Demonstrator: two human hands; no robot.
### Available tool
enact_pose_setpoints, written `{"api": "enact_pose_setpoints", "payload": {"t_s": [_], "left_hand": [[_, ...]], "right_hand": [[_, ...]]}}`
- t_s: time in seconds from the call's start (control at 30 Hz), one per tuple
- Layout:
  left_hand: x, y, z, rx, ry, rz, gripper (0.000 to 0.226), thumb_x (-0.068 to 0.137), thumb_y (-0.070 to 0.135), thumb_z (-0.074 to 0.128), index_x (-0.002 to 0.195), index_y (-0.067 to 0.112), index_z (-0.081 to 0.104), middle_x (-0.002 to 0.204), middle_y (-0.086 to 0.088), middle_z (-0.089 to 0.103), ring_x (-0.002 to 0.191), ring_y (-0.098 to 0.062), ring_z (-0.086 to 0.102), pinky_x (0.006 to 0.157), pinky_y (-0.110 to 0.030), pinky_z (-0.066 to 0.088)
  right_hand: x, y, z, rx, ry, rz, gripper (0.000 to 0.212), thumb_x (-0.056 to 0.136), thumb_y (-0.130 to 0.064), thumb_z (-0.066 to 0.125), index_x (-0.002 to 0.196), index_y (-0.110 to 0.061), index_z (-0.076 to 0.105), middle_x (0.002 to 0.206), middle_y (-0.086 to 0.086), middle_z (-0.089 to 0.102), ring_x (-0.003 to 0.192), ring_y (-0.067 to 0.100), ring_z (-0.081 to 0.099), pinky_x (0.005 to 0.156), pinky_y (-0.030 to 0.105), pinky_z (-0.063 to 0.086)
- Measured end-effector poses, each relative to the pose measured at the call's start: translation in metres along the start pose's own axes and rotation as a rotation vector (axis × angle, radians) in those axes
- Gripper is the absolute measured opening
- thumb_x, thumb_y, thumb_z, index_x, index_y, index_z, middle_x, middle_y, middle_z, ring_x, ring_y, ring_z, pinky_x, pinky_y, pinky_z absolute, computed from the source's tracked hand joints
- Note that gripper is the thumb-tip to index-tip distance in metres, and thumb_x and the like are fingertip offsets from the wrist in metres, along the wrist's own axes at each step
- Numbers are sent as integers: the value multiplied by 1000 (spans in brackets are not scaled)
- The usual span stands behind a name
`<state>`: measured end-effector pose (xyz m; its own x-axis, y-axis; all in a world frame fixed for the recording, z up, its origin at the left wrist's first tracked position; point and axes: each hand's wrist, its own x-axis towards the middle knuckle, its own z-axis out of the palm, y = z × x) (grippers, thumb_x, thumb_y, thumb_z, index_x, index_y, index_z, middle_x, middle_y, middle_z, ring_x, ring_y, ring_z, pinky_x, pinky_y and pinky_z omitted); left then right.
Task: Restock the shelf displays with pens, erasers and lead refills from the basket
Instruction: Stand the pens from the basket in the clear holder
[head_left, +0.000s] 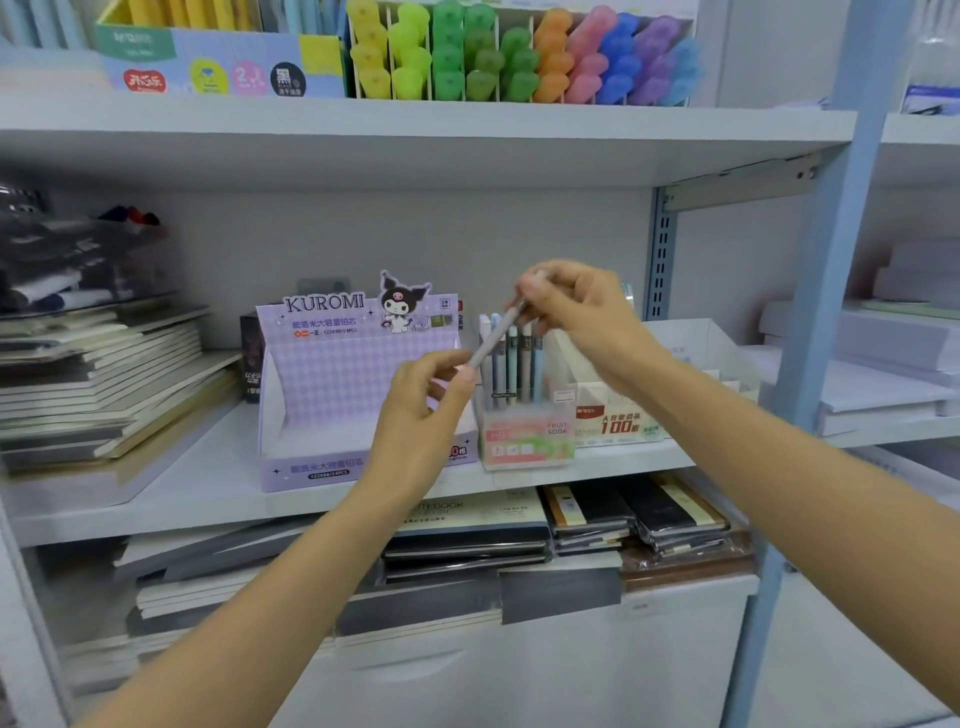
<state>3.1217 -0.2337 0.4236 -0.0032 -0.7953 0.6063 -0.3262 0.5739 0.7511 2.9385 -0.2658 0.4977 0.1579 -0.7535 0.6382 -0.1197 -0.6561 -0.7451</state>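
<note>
Blurred by motion: pen, both ends covered by fingers of left hand and right hand. Lower right corner of Kuromi box hidden behind left hand. Highlighters cut off by top edge. Dark packs at far left smeared, not identifiable.

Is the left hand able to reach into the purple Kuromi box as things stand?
Probably yes: the left hand is just in front of the Kuromi box, with nothing between them. But it pinches a pen that the right hand also holds.
</note>
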Motion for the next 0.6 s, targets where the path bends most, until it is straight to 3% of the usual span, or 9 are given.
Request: {"api": "enact_pose_setpoints", "payload": {"t_s": [0.07,0.17,0.23,0.33,0.47,0.6], "left_hand": [[-2,-2,-2,197,1,170,28,99,28,52,126,22,57,123,9,52,111,-6,49,92,-25,40],[-4,-9,1,475,-128,312,42,97,24,54,139,21,49,150,6,39,138,-11,32,113,-33,20],[-8,-16,6,636,-212,340,54,96,28,55,147,22,38,158,5,27,144,-11,22,116,-32,11],[-11,-25,10,753,-239,395,62,95,30,54,151,19,30,160,1,23,145,-14,22,118,-34,9],[-10,-29,8,786,-249,416,64,96,31,53,152,22,26,161,2,20,144,-14,22,118,-35,15],[-9,-31,6,805,-261,427,65,95,29,53,153,24,24,161,3,20,144,-15,23,116,-33,19]], "right_hand": [[8,-2,-18,-43,134,-37,13,98,-12,53,95,-4,63,91,14,70,74,13,65,67,21,52],[15,6,-33,-200,239,-71,15,98,-12,53,98,-1,62,84,7,70,69,6,66,63,17,52],[14,16,-32,-294,236,-51,15,98,-12,54,98,0,63,81,3,70,65,-1,65,60,12,50],[10,33,-22,-403,184,-38,15,97,-14,55,100,-1,64,86,8,71,69,-1,65,62,10,49],[9,42,-11,-524,95,-71,16,97,-16,57,100,-4,66,88,7,71,81,14,69,79,26,57],[16,37,-14,-592,5,-68,17,97,-19,56,99,-6,66,85,7,71,80,16,69,82,35,57]]}}
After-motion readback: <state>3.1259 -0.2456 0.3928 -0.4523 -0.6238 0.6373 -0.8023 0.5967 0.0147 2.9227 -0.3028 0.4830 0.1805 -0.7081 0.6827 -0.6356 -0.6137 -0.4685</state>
